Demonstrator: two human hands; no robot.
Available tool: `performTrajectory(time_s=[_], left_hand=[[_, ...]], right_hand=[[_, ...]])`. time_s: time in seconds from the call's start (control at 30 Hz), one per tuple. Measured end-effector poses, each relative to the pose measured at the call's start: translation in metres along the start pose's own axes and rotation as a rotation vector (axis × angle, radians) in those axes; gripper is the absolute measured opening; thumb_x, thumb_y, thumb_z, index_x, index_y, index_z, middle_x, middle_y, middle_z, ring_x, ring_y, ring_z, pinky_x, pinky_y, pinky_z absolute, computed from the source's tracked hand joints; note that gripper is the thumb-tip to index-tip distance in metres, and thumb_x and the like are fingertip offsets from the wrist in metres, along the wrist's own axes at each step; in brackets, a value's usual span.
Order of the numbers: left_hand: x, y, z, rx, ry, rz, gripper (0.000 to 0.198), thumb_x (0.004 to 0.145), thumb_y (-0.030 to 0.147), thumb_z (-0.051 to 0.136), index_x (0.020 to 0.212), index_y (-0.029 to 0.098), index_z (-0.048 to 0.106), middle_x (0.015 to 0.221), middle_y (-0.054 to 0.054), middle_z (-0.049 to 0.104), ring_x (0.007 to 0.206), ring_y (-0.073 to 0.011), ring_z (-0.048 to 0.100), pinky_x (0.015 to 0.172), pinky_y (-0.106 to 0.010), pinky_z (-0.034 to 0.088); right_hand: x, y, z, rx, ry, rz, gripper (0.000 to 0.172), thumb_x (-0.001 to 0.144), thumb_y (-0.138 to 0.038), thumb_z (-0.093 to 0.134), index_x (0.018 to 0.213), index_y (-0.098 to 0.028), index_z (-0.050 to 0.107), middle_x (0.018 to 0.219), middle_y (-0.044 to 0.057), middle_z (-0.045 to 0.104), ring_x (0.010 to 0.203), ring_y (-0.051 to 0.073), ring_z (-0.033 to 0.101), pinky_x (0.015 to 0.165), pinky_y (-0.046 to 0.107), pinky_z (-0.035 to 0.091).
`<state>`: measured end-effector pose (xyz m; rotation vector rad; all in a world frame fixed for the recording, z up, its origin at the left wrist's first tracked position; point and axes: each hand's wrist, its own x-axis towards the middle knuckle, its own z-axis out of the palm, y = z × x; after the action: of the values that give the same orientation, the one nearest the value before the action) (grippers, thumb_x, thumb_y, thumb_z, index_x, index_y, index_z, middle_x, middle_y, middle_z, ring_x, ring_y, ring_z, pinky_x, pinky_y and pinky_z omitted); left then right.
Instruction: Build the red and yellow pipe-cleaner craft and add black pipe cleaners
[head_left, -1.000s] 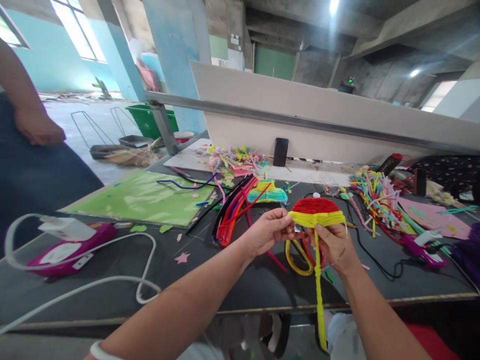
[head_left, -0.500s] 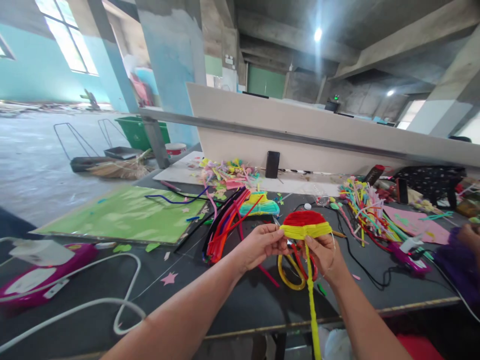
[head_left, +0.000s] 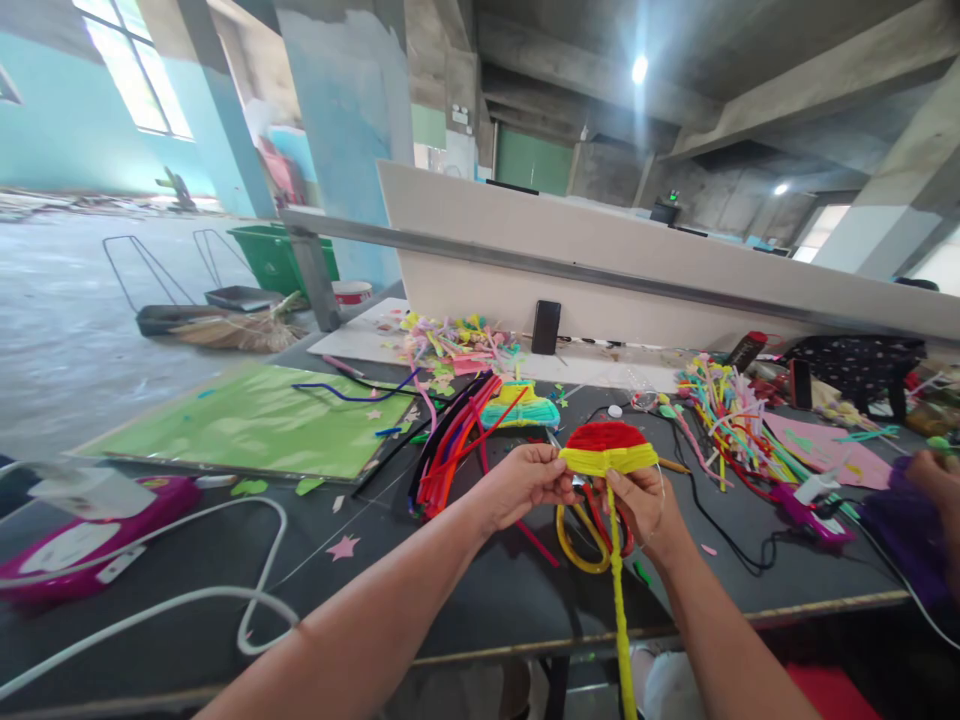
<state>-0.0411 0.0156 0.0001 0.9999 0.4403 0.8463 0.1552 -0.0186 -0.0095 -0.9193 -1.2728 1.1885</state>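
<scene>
- Above the near edge of the tabletop (head_left: pixel 502 610), the left hand (head_left: pixel 529 487) pinches the left end of a red-and-yellow fuzzy piece (head_left: pixel 609 450); the right hand (head_left: pixel 637 505), thumb in front, grips its lower edge right of centre.
- Yellow stem (head_left: pixel 621 620) hangs from the piece past the near edge.
- Beneath the hands, a yellow loop handle (head_left: pixel 592 568) and a red one lie partly hidden.
- Toward the near left corner: magenta power strip (head_left: pixel 90 540).
- Left of the hands: bundle of fuzzy stems (head_left: pixel 454 450), mostly red and dark; green sheet (head_left: pixel 247 420) toward the left edge.
- Behind the held piece: yellow-and-teal piece (head_left: pixel 521 408).
- Near the far edge, a black phone (head_left: pixel 546 328) stands upright before a white board (head_left: pixel 600 230).
</scene>
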Motion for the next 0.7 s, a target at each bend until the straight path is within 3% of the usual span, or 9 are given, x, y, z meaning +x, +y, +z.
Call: performTrajectory(time_s=[0.4, 0.57, 0.7], left_hand=[[0.003, 0.001, -0.006, 0.055, 0.008, -0.036, 0.025, 0.07, 0.031, 0.073, 0.074, 0.009, 0.06, 0.063, -0.002, 0.06, 0.057, -0.0107, 0.061, 0.074, -0.033, 0.053], [-0.003, 0.007, 0.003, 0.139, 0.076, -0.078, 0.021, 0.069, 0.029, 0.073, 0.075, 0.011, 0.063, 0.065, -0.001, 0.06, 0.061, -0.0106, 0.06, 0.075, -0.032, 0.053], [0.0, 0.009, -0.002, 0.171, 0.059, -0.112, 0.014, 0.076, 0.026, 0.067, 0.087, 0.019, 0.064, 0.069, 0.003, 0.061, 0.065, -0.0086, 0.057, 0.079, -0.03, 0.051]], right_hand=[[0.001, 0.004, -0.001, -0.035, 0.012, 0.007, 0.022, 0.074, -0.038, 0.067, 0.082, -0.017, 0.066, 0.065, 0.001, 0.064, 0.053, 0.013, 0.058, 0.052, 0.025, 0.047], [-0.003, -0.006, 0.005, 0.002, 0.025, 0.027, 0.028, 0.072, -0.04, 0.069, 0.087, -0.016, 0.068, 0.07, 0.002, 0.066, 0.054, 0.012, 0.057, 0.052, 0.024, 0.047], [0.002, -0.007, 0.002, 0.052, -0.014, 0.022, 0.035, 0.066, -0.045, 0.072, 0.086, -0.017, 0.068, 0.068, 0.0, 0.064, 0.052, 0.012, 0.055, 0.051, 0.026, 0.048]])
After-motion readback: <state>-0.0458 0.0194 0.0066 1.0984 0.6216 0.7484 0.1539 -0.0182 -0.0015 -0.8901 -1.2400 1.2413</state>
